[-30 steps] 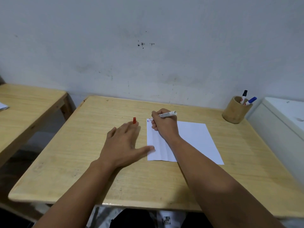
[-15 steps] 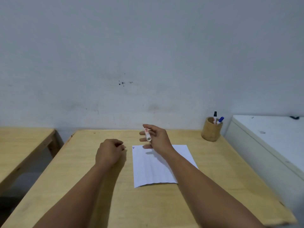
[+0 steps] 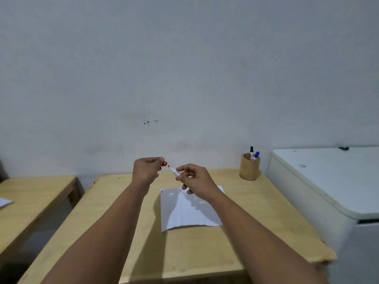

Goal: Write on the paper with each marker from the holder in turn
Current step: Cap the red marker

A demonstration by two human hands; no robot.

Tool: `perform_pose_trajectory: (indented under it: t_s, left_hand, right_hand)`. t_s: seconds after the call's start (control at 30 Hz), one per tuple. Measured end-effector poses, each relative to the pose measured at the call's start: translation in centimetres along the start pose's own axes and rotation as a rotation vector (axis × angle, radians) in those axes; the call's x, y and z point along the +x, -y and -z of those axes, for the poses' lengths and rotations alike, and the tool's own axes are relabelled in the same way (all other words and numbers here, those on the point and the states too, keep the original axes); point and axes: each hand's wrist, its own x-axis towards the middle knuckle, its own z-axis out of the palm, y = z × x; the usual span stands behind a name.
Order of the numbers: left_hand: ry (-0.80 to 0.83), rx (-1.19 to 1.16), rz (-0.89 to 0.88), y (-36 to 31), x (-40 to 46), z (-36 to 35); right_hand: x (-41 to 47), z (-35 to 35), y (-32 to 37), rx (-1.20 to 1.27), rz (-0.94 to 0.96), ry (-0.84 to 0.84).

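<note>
Hands raised over the desk (image 3: 205, 253): your left hand (image 3: 146, 171) pinches the red cap (image 3: 164, 163), your right hand (image 3: 196, 180) grips the red marker (image 3: 174, 171), tip bared, just short of the cap. Misalign them and ink could smear your fingers. Paper (image 3: 188, 210) lies below; the holder (image 3: 249, 167) keeps a black marker (image 3: 251, 151) and a blue marker (image 3: 256, 155).

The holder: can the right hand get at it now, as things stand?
Probably not yet: the right hand grips the red marker, still uncapped. The table between it and the holder looks bare.
</note>
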Motion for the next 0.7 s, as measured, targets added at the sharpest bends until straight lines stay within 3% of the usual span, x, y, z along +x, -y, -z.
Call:
perform_pose_trajectory:
  t_s: [0.47, 0.6, 0.7]
  left_hand:
    - [0.097, 0.209, -0.108, -0.5, -3.1, -6.2]
    - [0.279, 0.296, -0.118, -0.2, -2.8, -9.9]
    - [0.371, 0.190, -0.133, -0.8, -2.0, -13.8]
  right_hand:
    - [-1.1, 4.3, -1.0, -0.012, 0.017, -0.138]
    - [-1.3, 8.4, -3.0, -0.106, -0.037, -0.102]
    - [0.5, 13.2, -2.6, -0.217, -0.044, -0.131]
